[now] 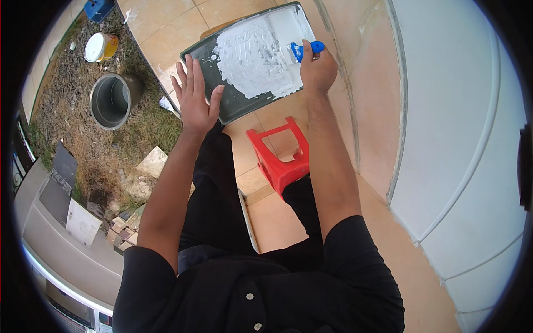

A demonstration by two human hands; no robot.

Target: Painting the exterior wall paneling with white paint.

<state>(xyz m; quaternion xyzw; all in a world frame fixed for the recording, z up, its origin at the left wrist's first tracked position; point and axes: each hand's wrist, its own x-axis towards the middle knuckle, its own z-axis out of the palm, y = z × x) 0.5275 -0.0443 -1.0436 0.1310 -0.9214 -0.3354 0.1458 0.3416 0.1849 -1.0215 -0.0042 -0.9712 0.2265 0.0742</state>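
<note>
My right hand point(319, 71) is closed round a blue-handled paintbrush point(317, 47) at the right side of a dark tray point(213, 102). The brush's working end is at the white paint point(250, 55) and is hard to make out against it. Thick, streaky paint covers most of the tray's floor, with dark bare strips along the left and near sides. My left hand point(197, 105) has its fingers spread at the tray's left edge and holds nothing; whether it touches the tray, I cannot tell.
A red plastic stool point(283, 161) stands between my legs and the tray. Left on the rough ground are a grey round tub point(114, 101), a white-lidded yellow bucket point(101, 47) and a blue container point(99, 10). A white wall point(444, 122) rises at the right.
</note>
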